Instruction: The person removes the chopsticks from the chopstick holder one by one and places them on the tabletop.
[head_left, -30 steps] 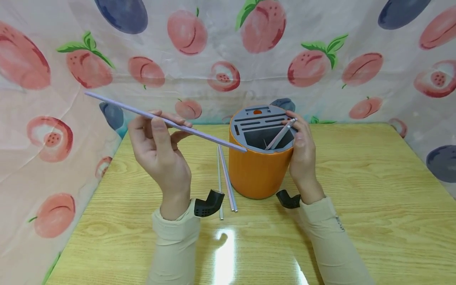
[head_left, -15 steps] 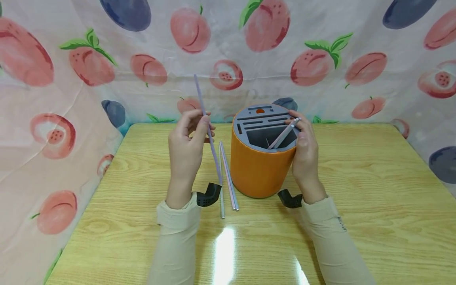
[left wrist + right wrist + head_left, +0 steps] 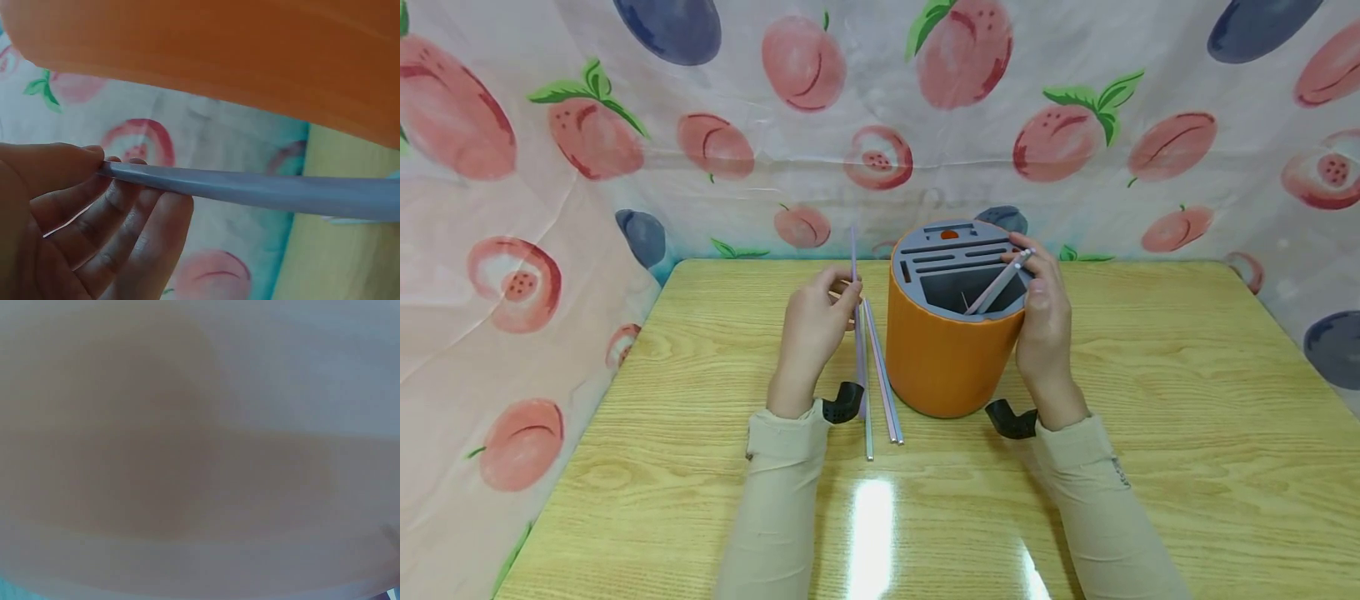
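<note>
Thumb and fingertips of the person's left hand are pinching a long, slim, lilac stick, which is standing nearly upright in the head view, just left of an orange cylindrical holder with a grey slotted top. Its upper tip is fading against a pale cloth printed with peaches; a black curved wrist piece is overlapping its lower part, and whether that end is touching the wood-grained table is hard to tell. In the left wrist view the same stick is running out past the right edge, while the holder is filling the top as a cropped orange band. The right hand is curving round the holder's right side and gripping it, some of its fingers hiding behind the rim. Pale slim sticks are leaning tilted in the large compartment, their lower ends disappearing inside and their upper ends poking out beside the right fingers; their exact number is unclear. A greenish stick and a pink-and-blue pair are lying between the left hand and the holder. The right wrist view is showing only brownish and greyish blur.
</note>
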Demonstrator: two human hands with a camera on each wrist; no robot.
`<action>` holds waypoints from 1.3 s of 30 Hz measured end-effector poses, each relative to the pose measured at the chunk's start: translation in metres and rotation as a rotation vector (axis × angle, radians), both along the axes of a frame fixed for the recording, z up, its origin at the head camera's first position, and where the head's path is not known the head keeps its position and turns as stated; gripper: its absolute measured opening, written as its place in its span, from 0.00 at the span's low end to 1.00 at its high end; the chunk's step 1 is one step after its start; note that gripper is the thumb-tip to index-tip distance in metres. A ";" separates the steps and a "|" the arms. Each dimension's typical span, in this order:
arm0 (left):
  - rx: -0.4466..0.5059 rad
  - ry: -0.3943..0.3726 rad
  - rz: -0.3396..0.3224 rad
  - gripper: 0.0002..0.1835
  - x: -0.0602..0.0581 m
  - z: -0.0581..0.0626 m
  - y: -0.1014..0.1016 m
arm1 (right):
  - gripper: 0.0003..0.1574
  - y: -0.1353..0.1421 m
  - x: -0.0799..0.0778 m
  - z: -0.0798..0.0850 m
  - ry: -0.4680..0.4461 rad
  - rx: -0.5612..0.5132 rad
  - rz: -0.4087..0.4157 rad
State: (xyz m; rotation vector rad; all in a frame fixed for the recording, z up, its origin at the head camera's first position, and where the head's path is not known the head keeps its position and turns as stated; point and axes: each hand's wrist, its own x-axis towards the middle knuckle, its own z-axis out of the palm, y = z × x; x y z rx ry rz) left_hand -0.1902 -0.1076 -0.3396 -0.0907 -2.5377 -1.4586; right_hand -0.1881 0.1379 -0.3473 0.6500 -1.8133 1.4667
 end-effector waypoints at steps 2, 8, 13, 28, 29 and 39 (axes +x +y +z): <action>-0.012 -0.031 0.003 0.09 -0.002 -0.003 -0.001 | 0.43 0.000 0.000 0.000 -0.003 0.000 0.001; 0.009 -0.104 0.003 0.13 -0.009 -0.017 -0.003 | 0.45 0.000 -0.001 0.000 0.006 -0.002 0.006; 0.005 -0.169 0.010 0.19 -0.016 -0.032 -0.004 | 0.47 -0.004 0.008 0.009 -0.001 -0.003 0.010; -0.122 -0.282 0.019 0.26 -0.028 -0.074 -0.006 | 0.48 -0.010 0.019 0.019 -0.016 -0.011 0.027; -0.127 -0.287 0.013 0.26 -0.028 -0.076 -0.006 | 0.48 -0.010 0.019 0.019 -0.015 -0.010 0.027; -0.207 -0.282 -0.066 0.24 -0.026 -0.082 -0.003 | 0.48 -0.009 0.017 0.018 -0.012 0.001 0.017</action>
